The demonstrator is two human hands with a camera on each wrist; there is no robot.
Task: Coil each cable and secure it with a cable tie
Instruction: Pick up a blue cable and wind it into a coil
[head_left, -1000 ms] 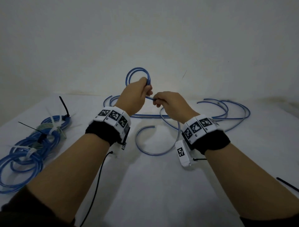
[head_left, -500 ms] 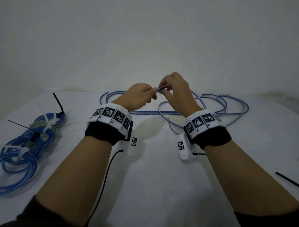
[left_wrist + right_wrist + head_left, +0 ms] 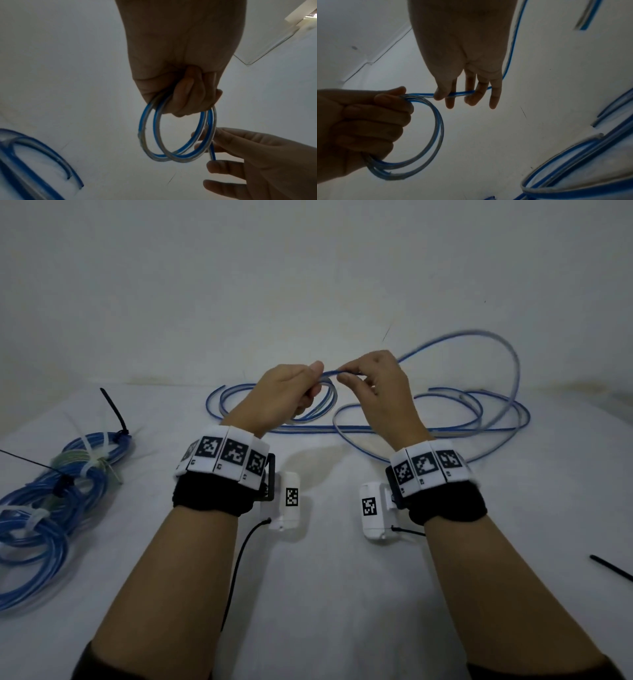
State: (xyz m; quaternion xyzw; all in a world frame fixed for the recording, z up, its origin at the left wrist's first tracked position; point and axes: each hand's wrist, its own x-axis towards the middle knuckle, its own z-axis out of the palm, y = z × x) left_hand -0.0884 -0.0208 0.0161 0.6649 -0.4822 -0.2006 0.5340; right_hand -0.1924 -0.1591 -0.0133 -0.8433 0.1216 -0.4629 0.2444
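Two hands are up above the white tabletop (image 3: pixel 325 594), and both hold the same blue cable (image 3: pixel 493 361). The left hand (image 3: pixel 284 395) has its fingers curled tight around a small round coil (image 3: pixel 176 135) of that cable. The coil has about two loops, and they hang down under the fist. The right hand (image 3: pixel 380 392) is just beside the left one. Its thumb and first fingers pinch the straight bit of cable that comes out of the coil. Its other fingers (image 3: pixel 494 100) point down and are loose.

From the right hand, the cable swings up in a big blurry arc to the right. Then it drops down to the tabletop. More of the blue cable lies there in wide, messy loops behind both hands, near the wall (image 3: pixel 308 268).

Far to the left on the tabletop lies a pile of blue cables (image 3: pixel 44 508) that are coiled already. White cable ties (image 3: pixel 92 463) and black cable ties (image 3: pixel 114 412) are wrapped around them, and the tie ends stick out. One more black cable tie (image 3: pixel 611 568) lies alone at the right edge of the tabletop, well apart from the hands.

Each wrist wears a black band (image 3: pixel 212 494) with black-and-white square marks on it. A small white camera box (image 3: pixel 289 501) hangs under each wrist, and a thin black wire (image 3: pixel 236 570) runs back from the left one.
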